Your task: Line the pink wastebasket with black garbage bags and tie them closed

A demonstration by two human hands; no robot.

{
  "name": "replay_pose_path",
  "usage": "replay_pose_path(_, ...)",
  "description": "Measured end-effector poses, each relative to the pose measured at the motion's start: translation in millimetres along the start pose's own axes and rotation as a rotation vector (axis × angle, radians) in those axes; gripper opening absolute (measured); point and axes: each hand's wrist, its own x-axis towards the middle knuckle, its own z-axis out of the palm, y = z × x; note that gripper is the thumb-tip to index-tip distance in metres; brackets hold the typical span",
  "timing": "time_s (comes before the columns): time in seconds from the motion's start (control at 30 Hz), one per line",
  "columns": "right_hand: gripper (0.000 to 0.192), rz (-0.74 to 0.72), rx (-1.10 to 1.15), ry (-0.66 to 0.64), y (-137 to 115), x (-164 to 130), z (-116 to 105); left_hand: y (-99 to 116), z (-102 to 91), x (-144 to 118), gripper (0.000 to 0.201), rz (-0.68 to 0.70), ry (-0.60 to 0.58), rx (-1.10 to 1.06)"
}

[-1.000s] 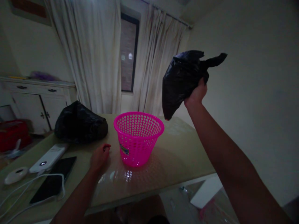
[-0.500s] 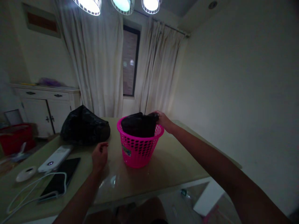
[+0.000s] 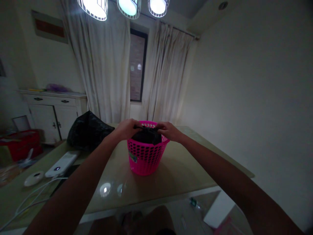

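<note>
Both hands closed on the black bag [image 3: 147, 135] sitting inside the pink basket [image 3: 144, 156]: left hand [image 3: 127, 128] grips its left edge, right hand [image 3: 167, 130] its right edge. Basket stands upright mid-bench [image 3: 186, 169]; second black bag [image 3: 88, 130] far left.

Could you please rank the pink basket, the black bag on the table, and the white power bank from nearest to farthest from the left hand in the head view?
From the left hand:
1. Pink basket, right under it.
2. Black bag on the table, to its left.
3. White power bank, farther left, toward the table's near edge.
</note>
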Motion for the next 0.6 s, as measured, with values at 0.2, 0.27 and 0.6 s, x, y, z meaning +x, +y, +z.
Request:
replay_pose_path(0.2, 0.011, 0.172, -0.194, 0.069, 11.2, -22.0, -23.0, -31.2, 3.7, 7.4, 0.025, -0.13, 0.282, -0.076)
replay_pose_path(0.27, 0.02, 0.167, -0.03, 0.012, 9.9, -19.7, -21.2, -23.6, 12.3, 10.7, 0.03, -0.136, 0.219, -0.212)
replay_pose_path(0.6, 0.023, 0.039, 0.01, -0.073, -3.9, -11.8, -1.0, 10.0, 24.9, 18.1, 0.026, 0.16, -0.256, -0.196)
